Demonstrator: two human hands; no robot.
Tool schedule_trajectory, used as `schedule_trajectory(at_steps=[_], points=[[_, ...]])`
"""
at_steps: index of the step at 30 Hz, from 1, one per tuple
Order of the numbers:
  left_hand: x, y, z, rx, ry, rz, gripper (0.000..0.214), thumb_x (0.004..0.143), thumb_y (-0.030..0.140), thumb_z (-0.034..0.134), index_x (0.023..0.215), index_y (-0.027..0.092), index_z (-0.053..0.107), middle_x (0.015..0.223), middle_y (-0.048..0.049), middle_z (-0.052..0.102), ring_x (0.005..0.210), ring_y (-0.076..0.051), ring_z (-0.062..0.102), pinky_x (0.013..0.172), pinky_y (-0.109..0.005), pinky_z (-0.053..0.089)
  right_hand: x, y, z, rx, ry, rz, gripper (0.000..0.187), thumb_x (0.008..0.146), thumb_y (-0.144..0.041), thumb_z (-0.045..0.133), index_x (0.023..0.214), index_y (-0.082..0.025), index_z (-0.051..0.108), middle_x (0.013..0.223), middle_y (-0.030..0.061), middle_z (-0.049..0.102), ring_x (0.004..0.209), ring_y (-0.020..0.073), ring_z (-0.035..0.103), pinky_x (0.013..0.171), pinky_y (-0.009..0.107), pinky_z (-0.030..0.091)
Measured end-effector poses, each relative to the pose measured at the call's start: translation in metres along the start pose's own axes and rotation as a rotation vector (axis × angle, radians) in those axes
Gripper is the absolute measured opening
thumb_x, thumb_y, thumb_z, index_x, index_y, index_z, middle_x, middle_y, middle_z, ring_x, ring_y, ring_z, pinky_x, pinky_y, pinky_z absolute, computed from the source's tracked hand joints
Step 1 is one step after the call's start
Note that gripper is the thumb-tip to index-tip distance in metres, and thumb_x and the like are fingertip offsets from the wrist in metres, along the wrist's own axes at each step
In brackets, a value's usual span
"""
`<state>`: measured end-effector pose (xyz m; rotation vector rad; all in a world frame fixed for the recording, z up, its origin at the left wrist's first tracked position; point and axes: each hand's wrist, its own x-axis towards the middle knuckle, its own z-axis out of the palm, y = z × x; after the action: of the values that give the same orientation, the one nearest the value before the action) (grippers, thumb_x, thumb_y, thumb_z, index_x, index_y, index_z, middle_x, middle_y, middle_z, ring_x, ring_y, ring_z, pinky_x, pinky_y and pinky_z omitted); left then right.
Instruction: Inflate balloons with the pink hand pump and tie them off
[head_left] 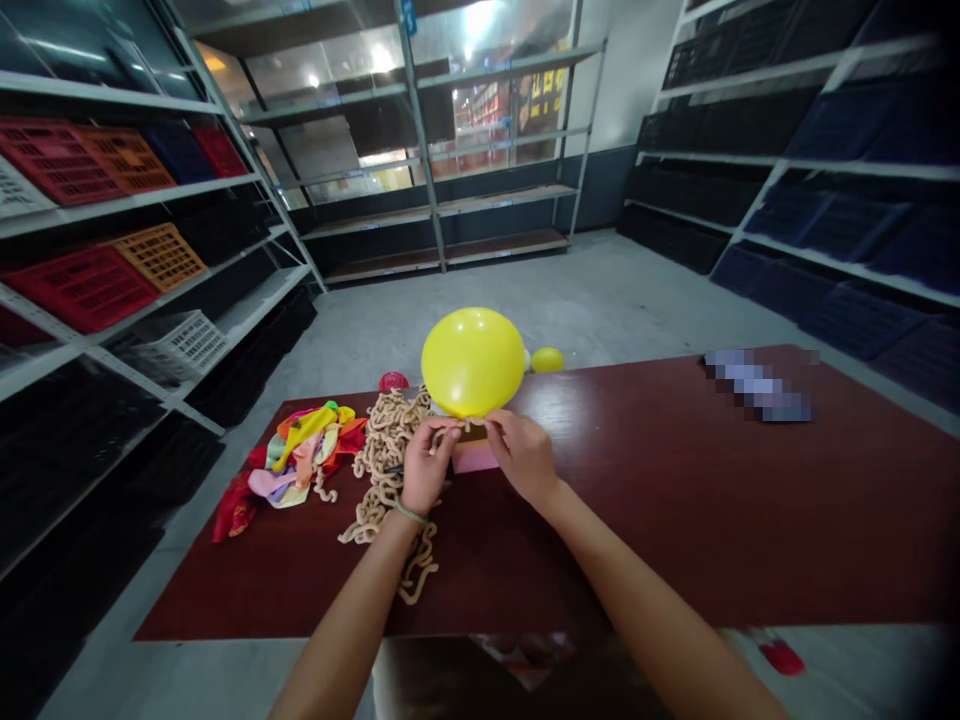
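Note:
An inflated yellow balloon [474,360] stands up just beyond my two hands, its neck end pointing towards me. My left hand [427,462] is closed in a pinch at that neck, thumb against fingers. From the other side my right hand [525,455] pinches at the same spot. A short pale bit shows between the fingertips; whether it is cord or balloon neck I cannot tell. Beside and under my left hand lies a heap of curly tan cord [386,440]. Below the balloon, partly hidden by my hands, sits a pink box-like object [474,457].
Uninflated coloured balloons [304,450] lie in a pile on the left of the dark red table [675,500]. A blurred-out object [757,385] lies at the right. Past the far edge are a small yellow balloon [547,360] and a red one [393,381]. Shelves with crates [97,285] surround the table.

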<state>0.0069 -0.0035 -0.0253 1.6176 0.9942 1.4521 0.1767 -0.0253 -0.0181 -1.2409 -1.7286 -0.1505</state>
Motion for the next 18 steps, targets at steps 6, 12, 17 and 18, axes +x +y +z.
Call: schedule_trajectory(at_steps=[6,12,17,18], points=[[0.008,0.004,0.002,-0.076,-0.216,-0.002,0.071,0.087,0.035,0.066,0.15,0.034,0.033,0.157,-0.0093,0.037,0.142,-0.025,0.039,0.113,-0.041,0.039,0.006,0.005,0.002,0.101,0.031,0.011,0.043,0.097,-0.021,0.039,0.139,-0.023,0.047,0.137,0.0106,0.057,0.134,0.0242,0.047,0.107,0.049,0.045],[0.008,-0.004,-0.007,-0.02,-0.095,-0.085,0.038,0.089,0.04,0.062,0.122,0.021,0.061,0.112,-0.0109,0.07,0.107,-0.022,0.067,0.095,-0.04,0.053,0.002,0.009,0.006,0.063,-0.012,0.0,0.032,0.097,-0.019,0.041,0.121,-0.024,0.062,0.117,0.0093,0.067,0.118,0.024,0.059,0.1,0.046,0.049],[0.005,0.006,-0.021,-0.02,-0.026,-0.105,0.028,0.087,0.042,0.063,0.103,0.018,0.064,0.089,-0.006,0.071,0.084,-0.018,0.07,0.08,-0.034,0.057,-0.002,0.004,0.006,0.063,-0.077,-0.064,0.027,0.096,-0.019,0.044,0.112,-0.022,0.065,0.107,0.0096,0.068,0.107,0.0244,0.061,0.093,0.044,0.051],[0.003,0.008,-0.026,-0.001,-0.015,-0.105,0.027,0.087,0.042,0.063,0.101,0.018,0.064,0.087,-0.0054,0.071,0.081,-0.018,0.07,0.078,-0.034,0.057,-0.003,0.003,0.007,0.078,-0.093,-0.087,0.027,0.096,-0.019,0.044,0.112,-0.022,0.066,0.107,0.0094,0.068,0.106,0.0246,0.061,0.093,0.044,0.051]])
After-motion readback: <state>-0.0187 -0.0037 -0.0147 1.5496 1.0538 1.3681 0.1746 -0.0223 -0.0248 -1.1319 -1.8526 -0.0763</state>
